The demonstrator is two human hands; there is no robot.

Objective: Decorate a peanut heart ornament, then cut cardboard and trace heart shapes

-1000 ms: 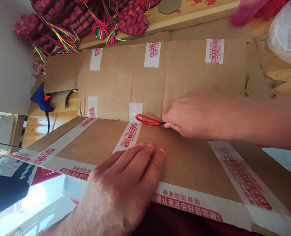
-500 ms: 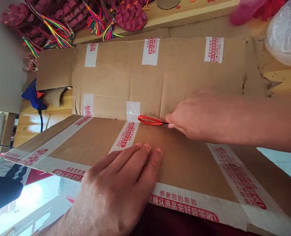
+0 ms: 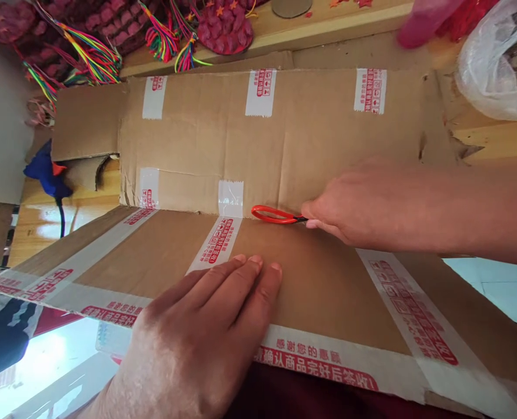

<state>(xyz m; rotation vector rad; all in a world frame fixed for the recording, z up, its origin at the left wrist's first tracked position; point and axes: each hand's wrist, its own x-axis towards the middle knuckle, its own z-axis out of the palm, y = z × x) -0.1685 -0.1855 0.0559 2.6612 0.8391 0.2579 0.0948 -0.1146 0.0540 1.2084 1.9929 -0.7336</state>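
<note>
The right hand (image 3: 349,203) hides the blades of the red-handled scissors (image 3: 275,215); right of them, the plastic bag (image 3: 485,70) is cut off.

Plain grey wall (image 3: 0,128), 10 o'clock. Glossy wooden tabletop (image 3: 88,201), 9 o'clock. Raised wooden ledge (image 3: 332,32), 12 to 1. Pale tiled floor (image 3: 494,285), 4 o'clock. White glare (image 3: 49,355), 8.

The person's left hand (image 3: 197,331) is showing short fingernails, wide knuckles and fine creases of skin. The right hand (image 3: 349,203) is looking rounded at its back, and its forearm (image 3: 471,212) is appearing bare. Low in the view, dark red cloth (image 3: 293,398), seemingly worn clothing, is showing in shadow.
</note>
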